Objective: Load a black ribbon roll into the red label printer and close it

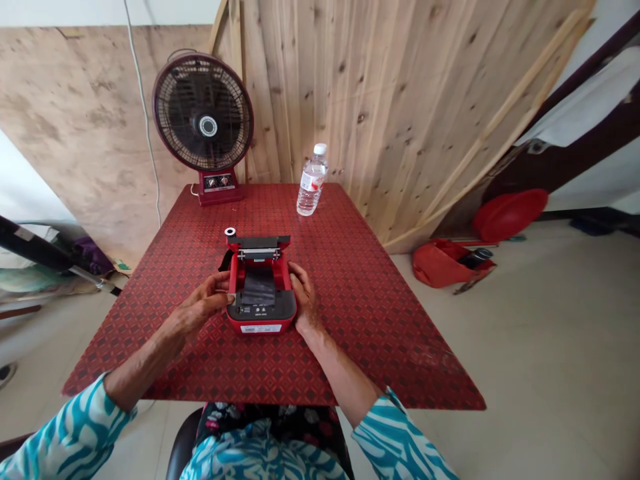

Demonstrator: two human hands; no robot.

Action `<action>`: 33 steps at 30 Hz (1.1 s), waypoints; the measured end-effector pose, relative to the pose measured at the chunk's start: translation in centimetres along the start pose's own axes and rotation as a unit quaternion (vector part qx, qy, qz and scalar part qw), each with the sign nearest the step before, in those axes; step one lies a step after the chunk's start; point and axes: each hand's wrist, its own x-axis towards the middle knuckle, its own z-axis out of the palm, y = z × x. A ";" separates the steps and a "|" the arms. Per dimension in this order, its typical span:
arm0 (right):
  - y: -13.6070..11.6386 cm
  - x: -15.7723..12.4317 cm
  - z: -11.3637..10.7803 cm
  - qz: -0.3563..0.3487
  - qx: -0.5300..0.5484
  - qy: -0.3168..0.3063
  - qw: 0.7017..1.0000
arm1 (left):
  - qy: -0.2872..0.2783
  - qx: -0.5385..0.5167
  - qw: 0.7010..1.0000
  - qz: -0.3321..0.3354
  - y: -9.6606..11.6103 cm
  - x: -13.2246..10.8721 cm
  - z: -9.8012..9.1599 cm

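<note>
A small red and black label printer [261,293] sits on the red patterned table [360,300] with its lid flipped up and open toward the far side. A small white roll core [230,232] lies just behind its left corner. My left hand [200,308] grips the printer's left side, fingers curled against the casing. My right hand [304,295] presses flat along the printer's right side, fingers wrapped on its edge. The inside of the open compartment looks dark.
A dark red table fan [204,123] stands at the table's far left. A clear water bottle [312,181] stands at the far middle. Wooden boards lean on the wall behind. A red bag [447,263] and red basin [510,213] lie on the floor right.
</note>
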 end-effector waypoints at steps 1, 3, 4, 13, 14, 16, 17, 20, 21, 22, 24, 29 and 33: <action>0.0 0.0 0.0 0.001 -0.001 0.000 1.000 | 0.001 0.004 1.000 0.004 0.1 0.0 0.0; 0.0 0.0 0.0 -0.002 -0.003 -0.002 1.000 | 0.001 0.009 1.000 0.008 0.5 -0.3 0.2; 0.0 0.1 0.0 -0.006 -0.004 -0.002 1.000 | 0.003 0.014 1.000 0.010 0.8 -0.5 0.2; 0.6 0.5 0.0 -0.013 -0.003 -0.007 1.000 | -0.011 0.393 0.884 0.254 4.7 1.3 1.3; 0.6 0.5 0.0 -0.013 -0.004 -0.008 1.000 | -0.033 0.454 0.848 0.272 5.1 2.1 1.8; 0.5 0.5 0.0 -0.014 -0.011 -0.009 1.000 | -0.070 0.576 0.773 0.256 5.9 3.9 2.8; 0.5 0.5 0.0 -0.016 -0.015 -0.010 1.000 | -0.081 0.629 0.738 0.230 6.1 4.7 3.3; 0.3 0.5 0.0 -0.025 -0.025 -0.013 0.999 | -0.096 0.720 0.667 0.167 6.6 6.5 4.4; 0.2 0.5 0.0 -0.029 -0.026 -0.017 0.999 | -0.102 0.729 0.658 0.160 6.6 6.9 4.6; 0.2 0.6 -0.1 -0.032 -0.027 -0.022 0.999 | -0.110 0.733 0.652 0.157 6.6 7.1 4.7; 0.2 0.6 -0.1 -0.034 -0.028 -0.030 0.999 | -0.127 0.745 0.637 0.152 6.5 7.3 4.9; 0.3 0.6 -0.1 -0.027 -0.028 -0.036 0.999 | -0.174 0.750 0.619 0.156 6.7 6.6 5.7; 0.5 0.7 -0.2 -0.024 -0.027 -0.035 0.999 | -0.213 0.739 0.621 0.149 7.4 6.1 6.3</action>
